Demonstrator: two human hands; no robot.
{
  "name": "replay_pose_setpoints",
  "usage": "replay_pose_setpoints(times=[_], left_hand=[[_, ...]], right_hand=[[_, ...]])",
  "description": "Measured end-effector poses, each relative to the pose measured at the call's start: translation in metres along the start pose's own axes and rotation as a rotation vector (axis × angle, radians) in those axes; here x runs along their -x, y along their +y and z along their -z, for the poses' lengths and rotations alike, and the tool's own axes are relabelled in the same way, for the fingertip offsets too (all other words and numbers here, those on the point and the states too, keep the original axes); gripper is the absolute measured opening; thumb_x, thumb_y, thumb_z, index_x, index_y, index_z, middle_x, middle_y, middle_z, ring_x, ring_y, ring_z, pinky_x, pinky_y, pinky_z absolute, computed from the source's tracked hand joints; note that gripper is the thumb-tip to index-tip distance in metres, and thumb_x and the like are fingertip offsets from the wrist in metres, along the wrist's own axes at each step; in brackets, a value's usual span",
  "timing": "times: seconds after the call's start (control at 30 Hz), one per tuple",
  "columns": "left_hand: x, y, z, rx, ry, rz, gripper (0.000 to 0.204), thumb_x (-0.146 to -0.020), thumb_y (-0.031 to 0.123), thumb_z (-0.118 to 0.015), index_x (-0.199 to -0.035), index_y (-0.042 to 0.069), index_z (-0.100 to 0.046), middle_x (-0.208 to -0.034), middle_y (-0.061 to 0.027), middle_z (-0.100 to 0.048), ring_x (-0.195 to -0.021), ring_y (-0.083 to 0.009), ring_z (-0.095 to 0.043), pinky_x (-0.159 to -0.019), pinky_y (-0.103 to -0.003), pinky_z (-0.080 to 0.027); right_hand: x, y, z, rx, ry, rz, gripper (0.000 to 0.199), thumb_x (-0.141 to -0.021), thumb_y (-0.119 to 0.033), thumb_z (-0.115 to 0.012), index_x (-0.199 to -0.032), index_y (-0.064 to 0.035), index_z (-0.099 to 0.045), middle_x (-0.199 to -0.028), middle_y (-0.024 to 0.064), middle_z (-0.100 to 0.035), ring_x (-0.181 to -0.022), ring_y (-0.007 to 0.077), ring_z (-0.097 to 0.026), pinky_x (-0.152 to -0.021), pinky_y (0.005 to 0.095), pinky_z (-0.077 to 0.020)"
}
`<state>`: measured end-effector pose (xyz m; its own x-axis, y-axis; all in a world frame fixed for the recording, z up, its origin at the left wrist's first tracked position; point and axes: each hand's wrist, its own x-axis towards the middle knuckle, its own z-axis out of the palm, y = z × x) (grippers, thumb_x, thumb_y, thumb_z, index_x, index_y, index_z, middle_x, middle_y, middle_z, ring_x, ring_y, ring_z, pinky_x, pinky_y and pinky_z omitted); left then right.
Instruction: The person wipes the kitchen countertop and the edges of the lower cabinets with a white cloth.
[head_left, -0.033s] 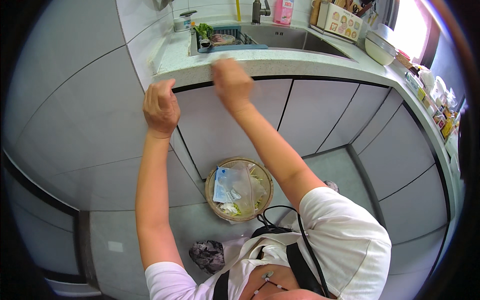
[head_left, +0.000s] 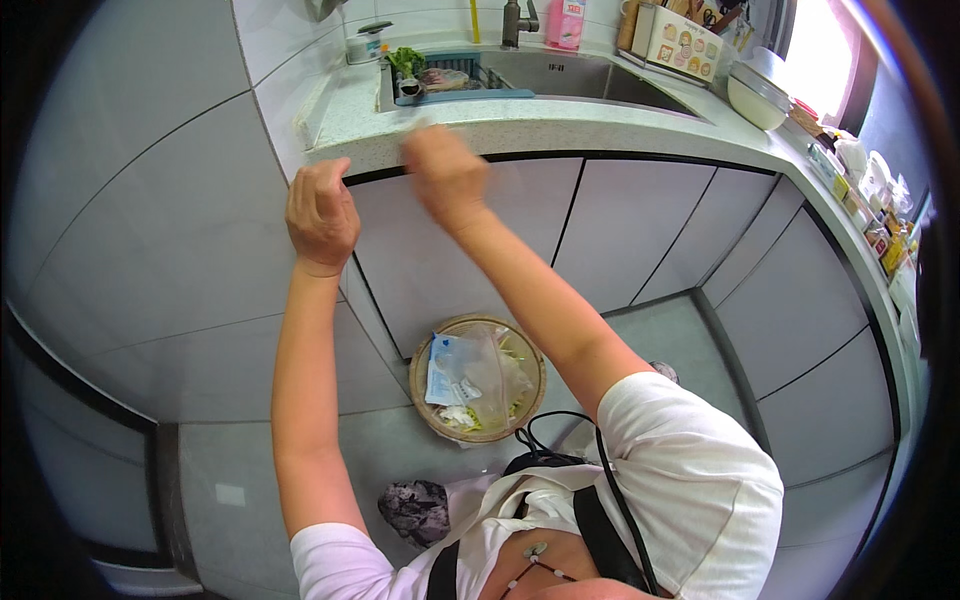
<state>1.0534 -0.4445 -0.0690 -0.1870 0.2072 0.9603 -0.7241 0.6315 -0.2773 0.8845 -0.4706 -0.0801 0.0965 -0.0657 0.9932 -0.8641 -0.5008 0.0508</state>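
Note:
At the left end of the pale speckled countertop (head_left: 560,135), my left hand (head_left: 323,215) is raised by the front edge with its fingers curled in. Any object inside it is hidden. Just to the right, my right hand (head_left: 447,175) is closed in a fist in front of the same edge, its knuckles smeared by motion. Whether it grips something small cannot be made out. Beyond the hands, a blue-grey drain basket (head_left: 515,94) sits at the sink's left side, holding leafy greens (head_left: 406,62) and a wrapped item (head_left: 443,79).
A steel sink (head_left: 640,88) with a dark faucet (head_left: 514,25) lies behind. A pink bottle (head_left: 566,24), a knife holder (head_left: 684,45) and stacked bowls (head_left: 758,98) line the counter. On the floor below stands a lined waste bin (head_left: 535,395). Tiled wall (head_left: 150,230) rises at left.
My right hand has shifted a little to the left and slightly down, closer to my left hand. My left hand stays in place.

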Motion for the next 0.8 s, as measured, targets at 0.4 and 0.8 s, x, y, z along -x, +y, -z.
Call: replay_pose_setpoints(times=[0.4,0.8], left_hand=[[-0.002,0.000,-0.004,-0.293,-0.160,-0.027,0.020,-0.080,0.002,-0.054,-0.099,0.008,-0.057,-0.086,-0.0053,-0.058,-0.075,-0.0234,-0.056,-0.064,-0.034,-0.046],[-0.004,0.000,-0.009,-0.459,-0.202,-0.065,0.019,-0.079,0.011,-0.064,-0.096,0.015,-0.058,-0.084,0.0029,-0.058,-0.074,-0.0163,-0.057,-0.063,-0.030,-0.046]], right_hand=[[0.100,0.078,0.086,0.075,-0.565,-0.018,0.009,-0.082,-0.015,-0.062,-0.089,-0.0132,-0.057,-0.083,0.0052,-0.058,-0.070,0.0271,-0.061,-0.055,0.0387,-0.0493],[0.210,0.134,0.281,0.392,-0.437,-0.770,0.019,-0.085,-0.025,-0.061,-0.095,-0.0079,-0.058,-0.091,0.0114,-0.061,-0.079,0.0311,-0.061,-0.069,0.0380,-0.0470]])
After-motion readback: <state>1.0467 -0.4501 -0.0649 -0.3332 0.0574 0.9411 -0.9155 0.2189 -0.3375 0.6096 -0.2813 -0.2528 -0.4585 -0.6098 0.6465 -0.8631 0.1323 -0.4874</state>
